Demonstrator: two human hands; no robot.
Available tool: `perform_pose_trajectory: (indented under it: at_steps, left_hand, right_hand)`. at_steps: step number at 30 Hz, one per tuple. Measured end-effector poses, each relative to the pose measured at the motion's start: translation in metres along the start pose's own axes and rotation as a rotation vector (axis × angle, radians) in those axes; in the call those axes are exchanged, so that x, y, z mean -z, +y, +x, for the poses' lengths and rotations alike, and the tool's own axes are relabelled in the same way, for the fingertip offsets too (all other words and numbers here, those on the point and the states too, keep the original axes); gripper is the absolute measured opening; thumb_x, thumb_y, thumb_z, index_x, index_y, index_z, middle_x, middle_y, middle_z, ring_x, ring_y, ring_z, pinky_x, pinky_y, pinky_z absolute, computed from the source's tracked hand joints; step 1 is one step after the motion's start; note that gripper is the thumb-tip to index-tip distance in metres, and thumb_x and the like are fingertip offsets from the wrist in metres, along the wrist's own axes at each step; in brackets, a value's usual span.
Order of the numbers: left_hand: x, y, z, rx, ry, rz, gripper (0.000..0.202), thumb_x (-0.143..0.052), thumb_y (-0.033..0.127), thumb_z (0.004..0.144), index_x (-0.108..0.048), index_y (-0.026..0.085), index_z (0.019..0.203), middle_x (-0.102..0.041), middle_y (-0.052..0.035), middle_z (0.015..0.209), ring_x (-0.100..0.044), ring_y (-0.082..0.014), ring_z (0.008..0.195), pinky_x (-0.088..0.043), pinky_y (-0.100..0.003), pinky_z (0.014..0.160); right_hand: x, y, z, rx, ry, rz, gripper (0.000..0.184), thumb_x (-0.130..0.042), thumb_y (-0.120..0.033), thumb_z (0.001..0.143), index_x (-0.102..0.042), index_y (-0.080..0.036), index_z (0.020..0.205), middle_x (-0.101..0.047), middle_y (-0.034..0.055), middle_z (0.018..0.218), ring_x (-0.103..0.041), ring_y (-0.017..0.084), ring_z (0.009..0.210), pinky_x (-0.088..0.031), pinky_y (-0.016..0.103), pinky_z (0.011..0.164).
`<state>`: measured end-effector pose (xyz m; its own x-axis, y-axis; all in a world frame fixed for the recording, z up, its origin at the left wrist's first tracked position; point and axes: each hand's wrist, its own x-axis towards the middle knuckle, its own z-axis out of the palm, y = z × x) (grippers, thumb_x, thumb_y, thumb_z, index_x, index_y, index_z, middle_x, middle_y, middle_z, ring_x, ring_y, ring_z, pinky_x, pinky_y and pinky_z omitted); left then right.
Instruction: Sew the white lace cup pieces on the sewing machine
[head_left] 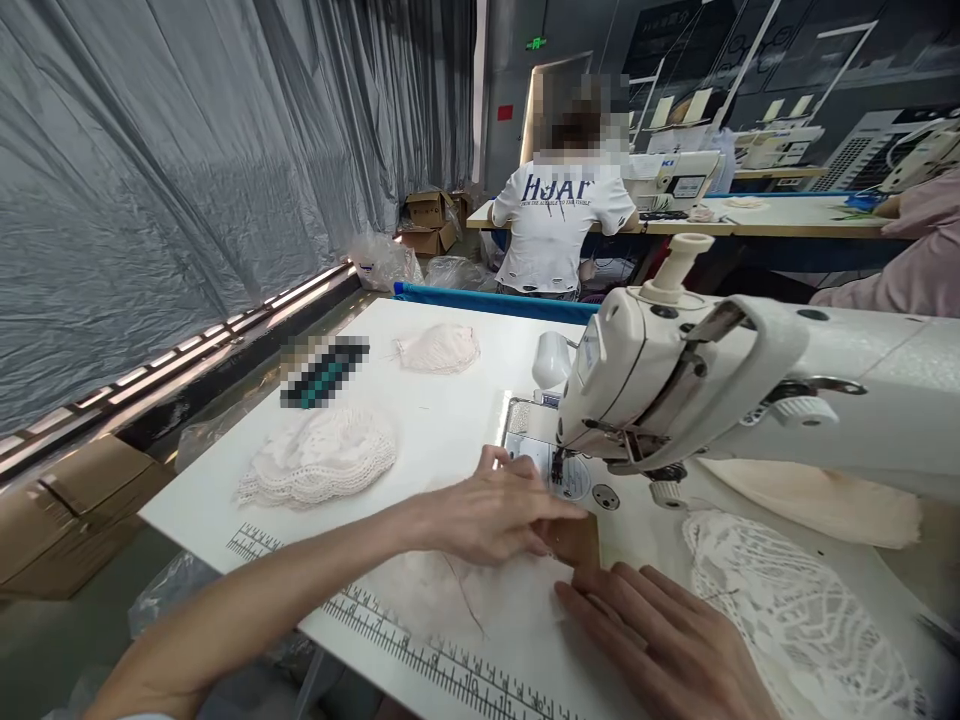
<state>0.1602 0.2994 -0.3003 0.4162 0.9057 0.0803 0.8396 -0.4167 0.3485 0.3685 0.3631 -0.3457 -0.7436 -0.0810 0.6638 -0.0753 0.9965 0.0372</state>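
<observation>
My left hand (495,515) lies on the white sewing table (450,420), fingers stretched toward the needle (557,468) of the white sewing machine (720,390), resting on a small tan fabric piece (579,540). My right hand (660,640) lies flat just in front of that piece, fingers extended and touching its near edge. Pale thin fabric (442,590) spreads under my left wrist. White lace (795,600) lies to the right of my right hand, under the machine arm.
A stack of white lace pieces (319,460) and a pinkish piece (439,348) lie on the left of the table. A ruler strip (420,650) runs along the front edge. A person in a white shirt (559,230) sits ahead. Cardboard boxes (67,510) stand left.
</observation>
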Motion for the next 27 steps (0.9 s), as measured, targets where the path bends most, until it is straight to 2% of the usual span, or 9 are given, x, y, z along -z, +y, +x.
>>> perform_pose_trajectory:
  at_steps: [2,4,8,10,13,17,22,27]
  left_hand:
    - [-0.004,-0.012,-0.004,0.087,0.024,-0.037,0.035,-0.056,0.025,0.089,-0.052,0.025,0.123,-0.065,0.0010,0.082,-0.051,-0.0201,0.098,-0.032,-0.037,0.088]
    - [-0.005,-0.018,-0.009,0.148,0.051,-0.081,0.029,-0.057,0.028,0.088,-0.058,0.024,0.117,-0.063,0.0005,0.082,-0.052,-0.0188,0.092,-0.031,-0.036,0.088]
    - [-0.004,-0.017,-0.009,0.214,0.088,-0.191,0.029,-0.055,0.029,0.090,-0.058,0.020,0.117,-0.062,0.0003,0.085,-0.054,-0.0143,0.084,-0.032,-0.032,0.086]
    - [-0.005,-0.015,-0.007,0.235,0.105,-0.173,0.028,-0.054,0.028,0.090,-0.059,0.019,0.116,-0.061,0.0007,0.084,-0.054,-0.0129,0.078,-0.032,-0.031,0.084]
    - [-0.009,-0.013,-0.004,0.228,0.117,-0.113,0.026,-0.052,0.027,0.091,-0.060,0.019,0.114,-0.061,0.0005,0.084,-0.054,-0.0129,0.078,-0.033,-0.030,0.081]
    - [-0.014,-0.015,-0.003,0.205,0.130,-0.059,0.025,-0.053,0.026,0.091,-0.059,0.020,0.114,-0.063,0.0003,0.088,-0.054,-0.0134,0.081,-0.032,-0.030,0.081]
    - [-0.015,-0.015,-0.003,0.189,0.146,-0.031,0.024,-0.055,0.025,0.089,-0.061,0.019,0.112,-0.064,-0.0005,0.087,-0.055,-0.0139,0.080,-0.032,-0.031,0.080]
    - [-0.018,-0.019,-0.001,0.163,0.178,0.012,0.022,-0.056,0.024,0.089,-0.061,0.019,0.109,-0.064,-0.0011,0.088,-0.055,-0.0143,0.081,-0.033,-0.032,0.080]
  right_hand:
    - [-0.001,0.000,0.002,0.006,-0.023,0.022,0.030,-0.033,-0.004,0.090,-0.060,-0.013,0.097,-0.067,0.0091,0.084,-0.059,0.015,0.069,-0.043,0.026,0.056]
    - [-0.002,0.001,0.002,-0.010,-0.034,0.045,0.029,-0.033,-0.006,0.090,-0.060,-0.014,0.094,-0.067,0.0089,0.085,-0.059,0.015,0.069,-0.042,0.027,0.055]
    - [-0.005,0.001,0.001,-0.065,-0.041,0.101,0.030,-0.033,-0.006,0.092,-0.061,-0.016,0.091,-0.067,0.0079,0.087,-0.059,0.015,0.069,-0.042,0.027,0.056]
    - [-0.008,0.002,-0.002,-0.101,-0.065,0.121,0.030,-0.033,-0.008,0.093,-0.061,-0.016,0.091,-0.068,0.0078,0.089,-0.058,0.015,0.067,-0.042,0.027,0.056]
    - [-0.012,0.003,-0.006,-0.134,-0.086,0.121,0.031,-0.032,-0.012,0.095,-0.062,-0.017,0.090,-0.068,0.0077,0.092,-0.058,0.014,0.065,-0.043,0.027,0.055]
    - [-0.013,0.007,-0.012,-0.112,-0.092,0.112,0.031,-0.033,-0.014,0.095,-0.063,-0.018,0.093,-0.069,0.0089,0.099,-0.062,0.017,0.079,-0.046,0.028,0.059]
    - [-0.006,0.011,-0.015,-0.029,-0.224,0.049,0.028,-0.037,-0.018,0.094,-0.065,-0.019,0.101,-0.067,0.0110,0.111,-0.063,0.020,0.091,-0.050,0.029,0.060]
    - [-0.004,0.007,-0.013,-0.035,-0.252,-0.018,0.036,-0.030,-0.019,0.095,-0.066,-0.020,0.101,-0.066,0.0096,0.115,-0.062,0.021,0.094,-0.050,0.032,0.064]
